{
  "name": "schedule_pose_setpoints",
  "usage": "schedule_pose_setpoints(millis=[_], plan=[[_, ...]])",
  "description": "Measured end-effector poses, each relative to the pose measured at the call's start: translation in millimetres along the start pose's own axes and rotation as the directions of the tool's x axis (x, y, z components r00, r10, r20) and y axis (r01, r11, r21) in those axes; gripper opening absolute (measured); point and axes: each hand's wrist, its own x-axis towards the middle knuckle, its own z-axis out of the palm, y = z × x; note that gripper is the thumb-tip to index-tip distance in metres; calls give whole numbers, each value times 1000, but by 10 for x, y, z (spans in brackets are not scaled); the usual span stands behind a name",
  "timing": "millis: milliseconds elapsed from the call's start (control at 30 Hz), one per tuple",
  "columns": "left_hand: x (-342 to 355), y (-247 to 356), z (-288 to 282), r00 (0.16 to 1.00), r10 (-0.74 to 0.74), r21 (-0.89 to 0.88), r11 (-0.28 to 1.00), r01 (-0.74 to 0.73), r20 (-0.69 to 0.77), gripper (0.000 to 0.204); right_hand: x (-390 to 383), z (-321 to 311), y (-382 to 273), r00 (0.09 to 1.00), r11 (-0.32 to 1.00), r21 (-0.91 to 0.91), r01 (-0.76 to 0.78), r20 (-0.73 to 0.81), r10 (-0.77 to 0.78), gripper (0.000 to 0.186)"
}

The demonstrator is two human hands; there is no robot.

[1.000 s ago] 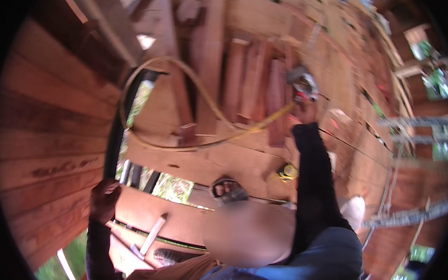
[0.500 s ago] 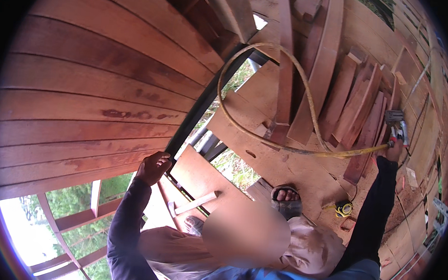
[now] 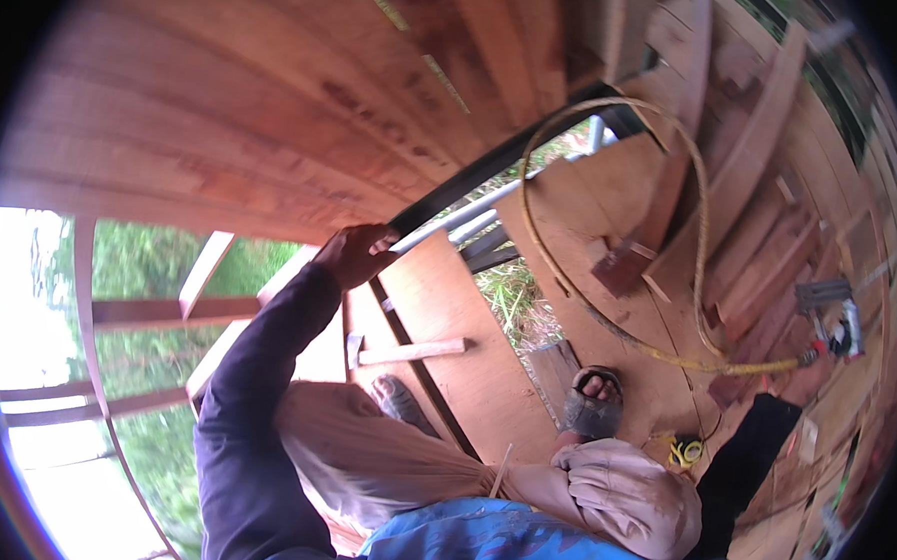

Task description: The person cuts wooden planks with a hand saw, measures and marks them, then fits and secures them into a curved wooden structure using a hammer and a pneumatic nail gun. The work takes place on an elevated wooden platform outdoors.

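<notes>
My left hand (image 3: pixel 354 257) is at the lower corner of a reddish plank panel (image 3: pixel 272 187), its fingers bent against the panel's dark edge. At the far right a nail gun (image 3: pixel 829 315), grey and silver, lies on the wooden floor with a yellow hose (image 3: pixel 665 358) joined to it by a red fitting. My right hand (image 3: pixel 806 380) reaches out just short of the nail gun; it is blurred against the wood, and its fingers cannot be made out. A hammer (image 3: pixel 413 352) with a wooden handle lies on a board in front of my left foot.
Loose reddish boards (image 3: pixel 743 193) lie stacked at the far right. A yellow tape measure (image 3: pixel 684 451) sits beside my right sandal (image 3: pixel 593 411). Gaps between the floor sheets (image 3: pixel 592 211) show grass (image 3: pixel 513 298) below. Wooden framing (image 3: pixel 137 311) stands open to greenery on the left.
My right hand held the nail gun before and has come away from it, toward me. The view has turned, with the panel appearing higher. My left hand stays at the panel's corner.
</notes>
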Motion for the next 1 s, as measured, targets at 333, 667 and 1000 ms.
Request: schedule_pose_setpoints(millis=[333, 667, 1000], plan=[[-1113, -878, -619, 821, -159, -126, 986, 107, -548, 18, -198, 1309, -2258, 722, 763, -79, 642, 397, -566, 34], [-1179, -2372, -1773, 501, -271, -285, 957, 50, -822, 28, -1918, 3448, -3253, 774, 882, 371, 290, 452, -444, 27], [-142, -2612, -1858, 635, -127, -269, 954, -132, -762, 37, -4678, 4098, -3432, 535, 663, 680, 313, 450, -715, 31]])
